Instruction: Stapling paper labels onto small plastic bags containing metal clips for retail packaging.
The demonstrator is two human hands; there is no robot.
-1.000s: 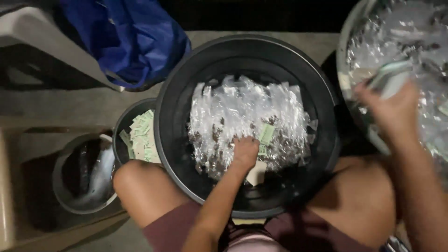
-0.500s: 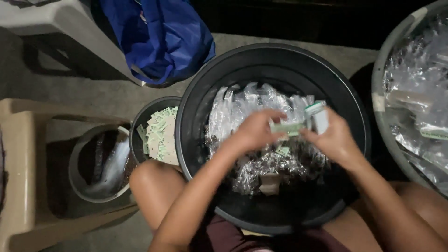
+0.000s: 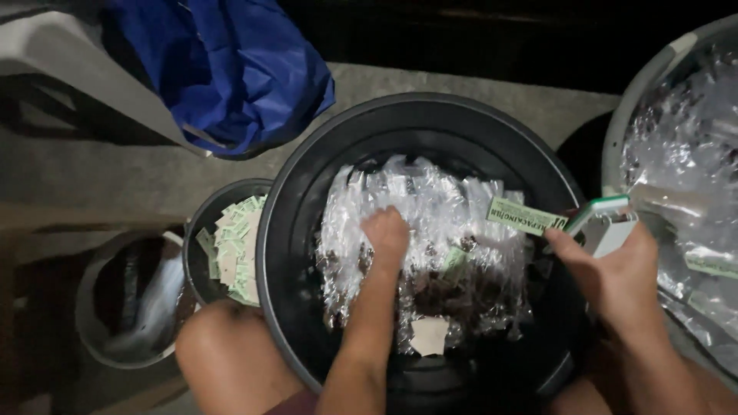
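Head | left hand (image 3: 387,235) fisted on packets (image 3: 430,230) | right hand (image 3: 615,269) gripping stapler (image 3: 603,223)

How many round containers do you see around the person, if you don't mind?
4: the big black basin in the middle, a small black tub beside it, a grey bucket far left, a grey basin at right.

Two hands; one big black tub (image 3: 307,184); two smaller buckets; one grey basin (image 3: 626,123); one blue bag (image 3: 231,69); countless clear packets (image 3: 430,207).
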